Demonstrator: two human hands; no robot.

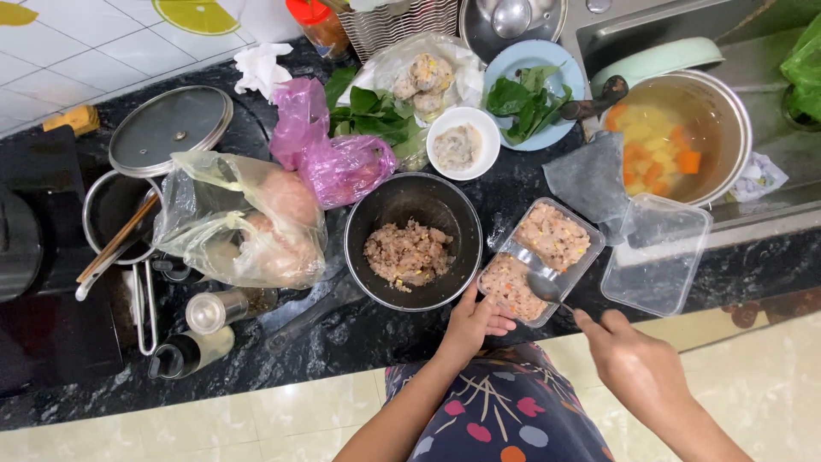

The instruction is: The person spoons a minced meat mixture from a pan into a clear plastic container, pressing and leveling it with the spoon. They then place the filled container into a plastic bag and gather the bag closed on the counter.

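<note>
The left hand (pixel 473 323) rests against the near end of a clear plastic tray (pixel 542 259) with two compartments of minced meat, its fingers curled lightly round the tray's edge to steady it. The right hand (pixel 634 363) is closed round the handle of a metal spoon (pixel 546 288), whose bowl sits in the compartment nearest the left hand. Just beyond the left hand stands a dark bowl (pixel 413 240) with a heap of the same mince in its middle. Past the right hand lies the tray's clear lid (pixel 656 254), upturned on the black counter (pixel 359 334), and beyond that a metal pot (pixel 684 137) of orange and yellow vegetable chunks in liquid. Farther out from the left hand are a small white dish (pixel 463 143), a blue plate of green leaves (pixel 532 94), a pink plastic bag (pixel 329 154) and a clear plastic bag (pixel 244 222).
</note>
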